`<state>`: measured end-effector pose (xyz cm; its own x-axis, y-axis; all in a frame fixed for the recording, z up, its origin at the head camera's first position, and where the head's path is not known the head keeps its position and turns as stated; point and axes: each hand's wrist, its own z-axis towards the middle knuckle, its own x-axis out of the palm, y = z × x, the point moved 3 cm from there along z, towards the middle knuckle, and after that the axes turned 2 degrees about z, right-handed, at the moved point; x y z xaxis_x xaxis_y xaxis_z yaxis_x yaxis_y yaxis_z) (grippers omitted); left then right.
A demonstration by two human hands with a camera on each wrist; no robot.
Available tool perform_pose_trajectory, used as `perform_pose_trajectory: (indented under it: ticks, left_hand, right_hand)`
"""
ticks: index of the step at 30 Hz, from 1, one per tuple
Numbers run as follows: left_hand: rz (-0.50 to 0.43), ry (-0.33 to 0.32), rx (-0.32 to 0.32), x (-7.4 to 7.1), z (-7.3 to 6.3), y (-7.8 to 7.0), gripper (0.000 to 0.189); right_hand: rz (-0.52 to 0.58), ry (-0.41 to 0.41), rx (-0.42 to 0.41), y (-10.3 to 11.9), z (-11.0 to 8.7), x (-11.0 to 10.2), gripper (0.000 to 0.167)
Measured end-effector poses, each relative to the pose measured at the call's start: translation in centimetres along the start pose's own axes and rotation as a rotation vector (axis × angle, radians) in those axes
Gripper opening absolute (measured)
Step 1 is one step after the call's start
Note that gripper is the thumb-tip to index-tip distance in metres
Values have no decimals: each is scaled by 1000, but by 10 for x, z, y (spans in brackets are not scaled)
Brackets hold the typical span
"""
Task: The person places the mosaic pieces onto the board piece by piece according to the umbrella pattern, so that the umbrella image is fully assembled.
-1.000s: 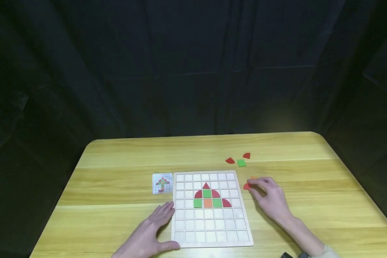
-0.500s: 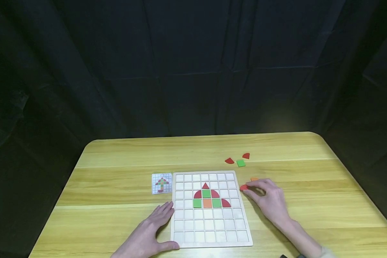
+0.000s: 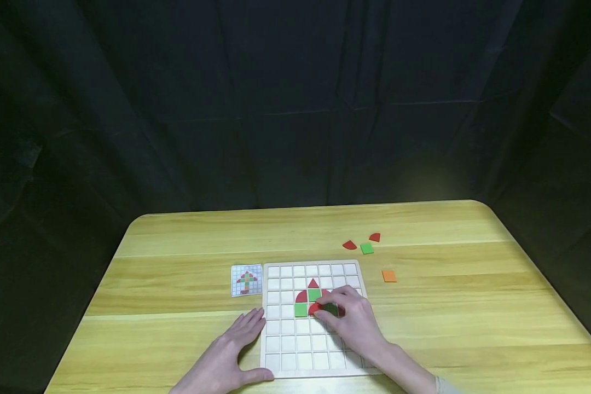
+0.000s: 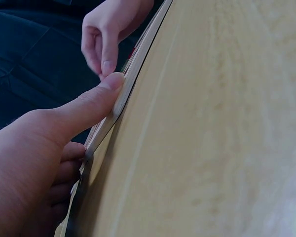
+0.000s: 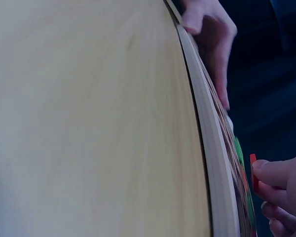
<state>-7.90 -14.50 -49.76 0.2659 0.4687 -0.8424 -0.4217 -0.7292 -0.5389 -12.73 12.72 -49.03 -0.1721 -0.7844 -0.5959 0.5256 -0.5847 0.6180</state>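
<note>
A square board (image 3: 320,374) with a grid of white cells lies on the table, bearing green and red pieces, among them a red triangle (image 3: 313,283) and a green square (image 3: 300,310). My right hand (image 3: 352,323) pinches a red quarter-circle piece (image 3: 314,308) between thumb and finger over the middle of the board. In the right wrist view this red piece (image 5: 254,173) stands on edge, just off the board's surface. My left hand (image 3: 229,350) rests at the board's left edge, fingers straight, with the thumb (image 4: 111,84) on its near corner. The right hand hides several cells.
A small pattern card (image 3: 247,280) lies left of the board. Beyond the board's far right corner are a green square (image 3: 366,248) and two red quarter-circles, one (image 3: 349,244) nearer the board. An orange square (image 3: 389,276) lies right of the board on the wooden table (image 3: 473,306).
My right hand has picked up the red quarter-circle from the table on the right and carried it left over the board, uncovering the orange square. The left hand stays in place.
</note>
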Motion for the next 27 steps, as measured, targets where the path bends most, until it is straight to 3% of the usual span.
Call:
perform_pose_trajectory:
  ticks: [10,18,27]
  left_hand:
    - [7,5,-4,-1,0,-1,99]
    - [13,11,-9,0,0,0,100]
    - [12,15,-11,0,1,-1,100]
  right_hand:
    - [17,107,-26,24,13,31,18]
    - [2,100,-149,30,19,44,18]
    - [-14,95,-146,28,18,45,18]
